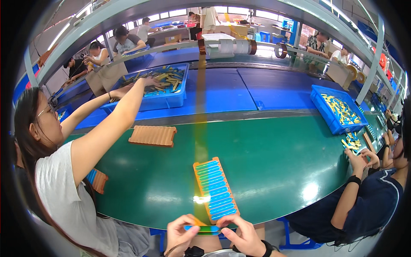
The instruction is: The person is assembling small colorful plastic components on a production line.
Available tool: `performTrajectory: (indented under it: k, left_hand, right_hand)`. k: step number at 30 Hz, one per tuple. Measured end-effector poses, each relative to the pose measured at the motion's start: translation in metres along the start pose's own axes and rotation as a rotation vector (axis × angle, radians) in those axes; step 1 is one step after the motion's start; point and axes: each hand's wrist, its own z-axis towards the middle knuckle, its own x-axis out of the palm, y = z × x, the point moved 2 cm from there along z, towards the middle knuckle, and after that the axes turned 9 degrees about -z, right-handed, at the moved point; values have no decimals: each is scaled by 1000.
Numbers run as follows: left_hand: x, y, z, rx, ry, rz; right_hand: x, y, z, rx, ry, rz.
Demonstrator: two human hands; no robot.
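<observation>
Blue strip (pixel 209 229) — perhaps two — level; blue-filled orange tray (pixel 231 195) just beyond.

Room to pass lies over the green table (pixel 278 165), right of the filled tray (pixel 197 167). At left, a co-worker's arm (pixel 109 132) and a brown tray (pixel 153 135) stand in the way.

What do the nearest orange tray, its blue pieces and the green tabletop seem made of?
Orange tray: perhaps plastic, dull, with repeated slots.
Blue pieces: probably glossy plastic, showing bright highlights.
Green tabletop: shiny sheet or coating, mirroring light; core unclear.
</observation>
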Motion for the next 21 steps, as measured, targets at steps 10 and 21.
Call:
performTrajectory:
  k: [10,21]
  left_hand:
    - [38,20,-12,-47,83,180]
    - [43,17,-33,-77,328,570]
  right_hand:
    - [-21,-27,-8,-19,72,156]
    - [-34,-66,-50,193,48,162]
